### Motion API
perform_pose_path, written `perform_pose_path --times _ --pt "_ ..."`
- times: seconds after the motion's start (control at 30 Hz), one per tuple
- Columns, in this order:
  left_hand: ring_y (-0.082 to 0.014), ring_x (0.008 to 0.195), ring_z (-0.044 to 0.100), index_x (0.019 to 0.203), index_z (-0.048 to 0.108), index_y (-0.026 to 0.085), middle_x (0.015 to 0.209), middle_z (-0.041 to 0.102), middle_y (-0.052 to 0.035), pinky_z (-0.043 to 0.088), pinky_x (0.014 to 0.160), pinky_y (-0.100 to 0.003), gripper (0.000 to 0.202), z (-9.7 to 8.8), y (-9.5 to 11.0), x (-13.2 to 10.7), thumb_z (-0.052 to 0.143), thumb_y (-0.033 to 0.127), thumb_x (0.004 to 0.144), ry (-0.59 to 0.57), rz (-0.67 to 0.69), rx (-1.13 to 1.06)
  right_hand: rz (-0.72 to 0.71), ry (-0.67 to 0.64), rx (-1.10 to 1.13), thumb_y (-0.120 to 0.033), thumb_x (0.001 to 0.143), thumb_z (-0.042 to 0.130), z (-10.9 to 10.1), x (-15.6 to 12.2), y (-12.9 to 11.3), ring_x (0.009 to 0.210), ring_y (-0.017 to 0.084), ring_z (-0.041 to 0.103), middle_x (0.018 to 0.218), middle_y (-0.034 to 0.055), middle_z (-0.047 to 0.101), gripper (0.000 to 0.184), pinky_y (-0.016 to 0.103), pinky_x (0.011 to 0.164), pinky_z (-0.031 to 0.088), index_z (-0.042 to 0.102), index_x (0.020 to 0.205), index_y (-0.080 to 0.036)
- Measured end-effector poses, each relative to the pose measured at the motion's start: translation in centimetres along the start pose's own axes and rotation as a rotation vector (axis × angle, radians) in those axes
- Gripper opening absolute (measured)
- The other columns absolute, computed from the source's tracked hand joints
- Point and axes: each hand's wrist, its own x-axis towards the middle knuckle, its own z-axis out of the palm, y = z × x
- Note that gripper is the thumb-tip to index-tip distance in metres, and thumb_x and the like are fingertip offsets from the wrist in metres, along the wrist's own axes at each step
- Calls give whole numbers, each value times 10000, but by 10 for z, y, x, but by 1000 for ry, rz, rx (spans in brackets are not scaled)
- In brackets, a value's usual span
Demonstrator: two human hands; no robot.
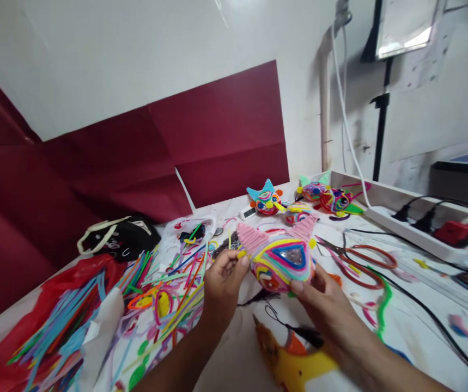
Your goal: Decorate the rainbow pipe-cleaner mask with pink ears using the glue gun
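Observation:
A round, bright pipe-cleaner animal head (285, 258) with pink pointed ears is held up over the table. My left hand (224, 283) pinches a small yellow ball at its left side, below the ear. From the lower right, my right hand (326, 299) grips the head, thumb on the front and fingers behind. Below lies a yellow glue gun (299, 367), its tip pointing up and left. Beside that is a black tassel (309, 335) with a looped cord. Red-handled scissors (375, 267) rest open to the right.
Loose pipe cleaners (184, 272) cover the left side, with more in a red plastic bag (33, 326). At the back stand finished heads, one with blue ears (267, 198). A white power strip (421, 231) and black cables lie right. A black pouch (121, 238) sits back left.

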Motion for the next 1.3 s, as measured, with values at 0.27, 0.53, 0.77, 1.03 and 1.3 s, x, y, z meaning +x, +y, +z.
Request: perform_pose_path --times 0.27,0.53,0.77,1.03,1.3 --pt "-129 697 582 843 636 161 745 648 -5 459 642 -223 252 0 2 -1 690 396 772 -27 -30 -58 1 -1 10 -316 653 871 -2 1 1 1094 313 660 1241 144 688 866 475 987 479 446 1401 -214" --pt "-149 748 613 924 631 165 791 671 -19 478 696 -245 275 1 3 -4 696 384 772 -9 -64 -76 -10 -10 40 -309 668 864 -4 3 3 1073 312 667 1244 143 687 882 481 979 472 426 1430 -228" --pt "-144 736 598 969 632 177 757 655 -2 475 721 -254 264 -3 -4 -2 647 391 816 -4 -53 -91 -24 -24 46 -298 676 858 -3 2 1 1073 296 667 1232 128 695 797 466 988 468 485 1377 -226" --pt "-133 766 619 984 618 185 818 652 -1 487 734 -248 214 -2 -4 0 628 324 822 3 -47 -117 -22 -8 41 -309 654 871 -3 2 0 1073 306 666 1244 140 686 795 475 984 472 511 1357 -211" --pt "-123 751 626 951 616 180 812 645 -3 505 731 -242 231 0 0 0 701 284 763 32 -26 -92 -13 -23 80 -294 683 855 -6 3 3 1117 305 647 1253 130 683 852 480 994 471 442 1427 -241"
